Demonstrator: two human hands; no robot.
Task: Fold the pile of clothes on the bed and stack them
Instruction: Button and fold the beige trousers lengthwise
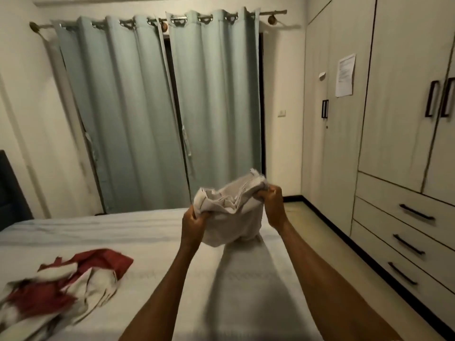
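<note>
Both forearms reach forward over the bed (123, 232), and the fingers of each hand are curled tight, pinching a pale cloth (231, 207) between them. Left hand (194, 223) grips its lower left edge; right hand (272, 205) grips the upper right corner. It hangs bunched in the air above the sheet. Well apart, at the left, a heap of red and white clothes (61, 286) lies on the bed. Grey-green curtains (157, 107) hang beyond, with a wardrobe (394, 119) to the right.

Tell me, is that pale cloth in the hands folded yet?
Not folded. The pale cloth hangs bunched and crumpled above the bed, gripped by the left hand and right hand.
</note>
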